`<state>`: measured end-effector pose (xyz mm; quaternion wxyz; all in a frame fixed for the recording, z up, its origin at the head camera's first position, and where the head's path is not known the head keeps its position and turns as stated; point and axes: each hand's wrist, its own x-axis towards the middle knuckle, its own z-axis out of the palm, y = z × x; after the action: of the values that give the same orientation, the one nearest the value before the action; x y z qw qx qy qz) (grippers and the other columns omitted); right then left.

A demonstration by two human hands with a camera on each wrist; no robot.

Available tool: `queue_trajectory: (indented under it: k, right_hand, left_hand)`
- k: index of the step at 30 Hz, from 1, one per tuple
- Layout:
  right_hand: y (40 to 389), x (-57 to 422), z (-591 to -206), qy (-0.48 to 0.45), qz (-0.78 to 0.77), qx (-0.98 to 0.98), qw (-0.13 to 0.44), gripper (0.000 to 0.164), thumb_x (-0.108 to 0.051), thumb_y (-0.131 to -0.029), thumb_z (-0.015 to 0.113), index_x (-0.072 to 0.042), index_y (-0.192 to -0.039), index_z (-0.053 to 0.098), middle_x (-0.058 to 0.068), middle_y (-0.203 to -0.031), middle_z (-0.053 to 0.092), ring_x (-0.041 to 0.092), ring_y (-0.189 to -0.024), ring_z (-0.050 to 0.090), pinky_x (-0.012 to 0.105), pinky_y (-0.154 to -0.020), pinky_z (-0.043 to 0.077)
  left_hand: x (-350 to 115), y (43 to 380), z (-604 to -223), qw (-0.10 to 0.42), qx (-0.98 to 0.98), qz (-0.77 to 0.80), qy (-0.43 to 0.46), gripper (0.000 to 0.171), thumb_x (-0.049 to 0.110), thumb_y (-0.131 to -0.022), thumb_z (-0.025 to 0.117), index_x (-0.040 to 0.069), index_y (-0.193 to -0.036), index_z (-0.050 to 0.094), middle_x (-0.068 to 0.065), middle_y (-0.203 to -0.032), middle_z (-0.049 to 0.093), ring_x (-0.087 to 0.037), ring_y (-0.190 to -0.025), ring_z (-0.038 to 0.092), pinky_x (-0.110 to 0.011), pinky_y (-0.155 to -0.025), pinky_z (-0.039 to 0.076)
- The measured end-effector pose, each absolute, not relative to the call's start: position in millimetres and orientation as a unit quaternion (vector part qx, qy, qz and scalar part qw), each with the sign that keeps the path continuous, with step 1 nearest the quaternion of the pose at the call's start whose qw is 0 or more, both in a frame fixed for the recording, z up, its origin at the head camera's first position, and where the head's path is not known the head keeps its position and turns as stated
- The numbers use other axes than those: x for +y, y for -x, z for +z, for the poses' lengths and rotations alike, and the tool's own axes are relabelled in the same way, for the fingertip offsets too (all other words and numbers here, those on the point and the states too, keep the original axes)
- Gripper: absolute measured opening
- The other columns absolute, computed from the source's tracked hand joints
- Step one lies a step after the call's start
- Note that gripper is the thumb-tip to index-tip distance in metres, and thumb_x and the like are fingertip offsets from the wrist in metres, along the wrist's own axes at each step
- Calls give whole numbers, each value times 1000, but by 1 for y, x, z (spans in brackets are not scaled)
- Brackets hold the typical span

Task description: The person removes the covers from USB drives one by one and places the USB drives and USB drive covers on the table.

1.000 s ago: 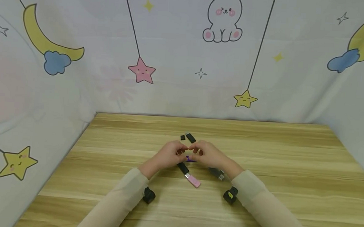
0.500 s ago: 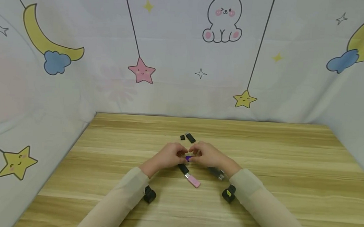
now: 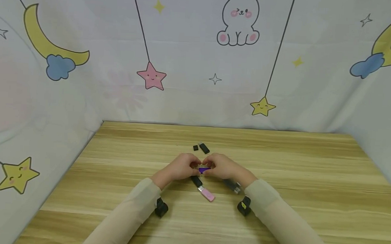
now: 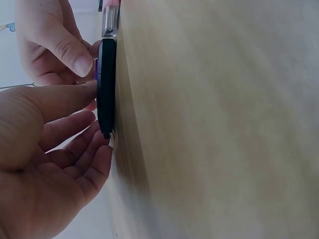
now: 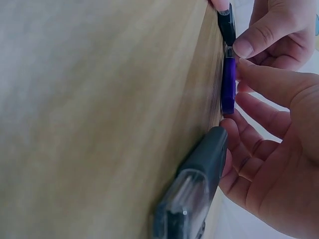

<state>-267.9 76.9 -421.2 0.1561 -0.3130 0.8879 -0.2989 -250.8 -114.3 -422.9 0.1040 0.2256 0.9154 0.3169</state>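
Observation:
A purple USB flash drive (image 3: 204,170) lies low at the table between my two hands, its metal end toward the left hand in the right wrist view. My left hand (image 3: 181,167) has thumb and curled fingers at one end of it. My right hand (image 3: 225,166) holds thumb and fingers round the other part, thumb tip near the metal end. Just in front of the left thumb lies a black flash drive (image 4: 106,84), in line with a pink flash drive (image 3: 207,194). Beside the right hand rests a dark grey flash drive with a clear cap (image 5: 189,194).
Beyond the hands lie another black flash drive (image 3: 204,148) and a small black cap (image 3: 195,147). The wooden table (image 3: 305,172) meets a printed cloth backdrop (image 3: 183,106) behind. Black wrist cameras (image 3: 244,206) sit under both sleeves.
The right fingers have shifted slightly, and the fingertips of the two hands stand a little farther apart. More of the purple flash drive shows between them. The other drives stay put.

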Motion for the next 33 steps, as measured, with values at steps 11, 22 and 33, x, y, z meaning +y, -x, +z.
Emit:
queue_trajectory:
  k: [11,22,33]
  right_hand:
    - [270,74,-421,332,-268,891,152,24,-12,-85,73,-1,-105,69,5,-92,66,15,-86,58,32,-81,49]
    - [272,71,-422,336,-259,892,155,17,-9,-86,71,-2,-101,69,3,-87,65,13,-81,57,30,-78,49]
    - [270,72,-420,350,-236,894,146,16,-12,-89,68,-3,-102,69,2,-89,62,13,-82,54,30,-77,48]
  left_hand:
    - [-113,255,-423,112,916,318,-219,28,8,-80,76,-3,-104,70,-9,-93,69,-16,-86,61,-31,-79,52]
    - [-112,255,-422,122,914,324,-211,14,6,-81,74,0,-93,73,-6,-87,70,-12,-78,59,-25,-73,51]
    - [-110,254,-419,125,919,309,-209,14,6,-82,73,1,-95,74,-6,-89,70,-13,-80,59,-27,-75,51]
